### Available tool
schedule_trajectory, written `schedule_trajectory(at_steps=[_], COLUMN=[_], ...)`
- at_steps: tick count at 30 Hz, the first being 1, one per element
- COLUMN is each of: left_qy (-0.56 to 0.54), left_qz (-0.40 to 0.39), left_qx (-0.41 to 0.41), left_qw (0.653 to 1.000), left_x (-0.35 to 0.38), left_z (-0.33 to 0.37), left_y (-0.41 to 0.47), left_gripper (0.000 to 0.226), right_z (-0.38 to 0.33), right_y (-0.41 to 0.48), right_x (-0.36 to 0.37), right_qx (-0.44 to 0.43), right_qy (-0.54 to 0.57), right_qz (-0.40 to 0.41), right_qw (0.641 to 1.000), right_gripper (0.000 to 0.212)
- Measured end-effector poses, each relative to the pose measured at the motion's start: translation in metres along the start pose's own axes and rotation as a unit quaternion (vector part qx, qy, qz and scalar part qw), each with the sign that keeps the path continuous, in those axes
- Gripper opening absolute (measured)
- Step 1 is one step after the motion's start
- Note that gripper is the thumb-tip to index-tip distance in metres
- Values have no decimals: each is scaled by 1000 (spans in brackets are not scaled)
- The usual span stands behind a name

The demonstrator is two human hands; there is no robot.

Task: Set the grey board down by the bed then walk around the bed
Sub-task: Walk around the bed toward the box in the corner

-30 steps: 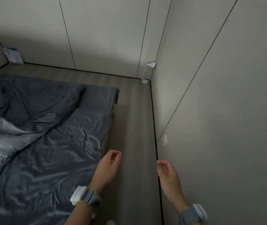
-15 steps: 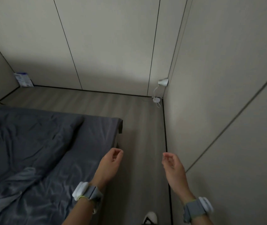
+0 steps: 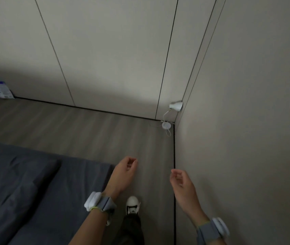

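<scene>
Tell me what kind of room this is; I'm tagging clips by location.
Most likely a sparse bedroom: a bed with dark grey bedding, a wood-look floor, panelled walls, and a small white lamp in the corner.

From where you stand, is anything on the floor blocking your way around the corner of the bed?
Nothing visible does. The floor between the bed and the walls is bare. Only a small white lamp sits in the far corner, off the path. Left hand and right hand are empty.

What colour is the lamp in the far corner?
White: the lamp and its round base on the floor, seen in the head view.
</scene>
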State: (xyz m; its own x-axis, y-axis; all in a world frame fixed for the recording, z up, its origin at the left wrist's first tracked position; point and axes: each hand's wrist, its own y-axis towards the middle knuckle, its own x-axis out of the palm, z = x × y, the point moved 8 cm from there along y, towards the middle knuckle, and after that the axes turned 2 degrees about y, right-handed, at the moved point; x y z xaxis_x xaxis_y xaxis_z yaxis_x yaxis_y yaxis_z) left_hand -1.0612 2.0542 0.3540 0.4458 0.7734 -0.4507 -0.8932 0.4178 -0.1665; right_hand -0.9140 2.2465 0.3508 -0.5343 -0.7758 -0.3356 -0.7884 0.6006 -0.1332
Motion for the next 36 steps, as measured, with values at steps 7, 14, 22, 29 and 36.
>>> schedule_trajectory(at_steps=[7, 14, 22, 29, 36], left_qy=[1, -5, 8, -29, -77], left_qz=[15, 26, 60, 224, 396], left_qx=[34, 27, -54, -146, -259], left_qw=[999, 999, 997, 963, 877], left_x=[-25, -36, -51, -140, -259], left_z=[69, 100, 70, 51, -27], left_y=[251, 416, 582, 688, 675], left_gripper=[17, 15, 19, 14, 12], right_z=[-73, -94, -110, -160, -240], right_y=[246, 409, 622, 781, 824], right_x=[14, 35, 96, 211, 416], right_qx=[-13, 8, -18, -71, -151], right_qy=[-5, -21, -37, -91, -120], right_qz=[22, 6, -64, -245, -435], right_qw=[1000, 1000, 997, 963, 879], right_gripper=[17, 16, 13, 12, 11])
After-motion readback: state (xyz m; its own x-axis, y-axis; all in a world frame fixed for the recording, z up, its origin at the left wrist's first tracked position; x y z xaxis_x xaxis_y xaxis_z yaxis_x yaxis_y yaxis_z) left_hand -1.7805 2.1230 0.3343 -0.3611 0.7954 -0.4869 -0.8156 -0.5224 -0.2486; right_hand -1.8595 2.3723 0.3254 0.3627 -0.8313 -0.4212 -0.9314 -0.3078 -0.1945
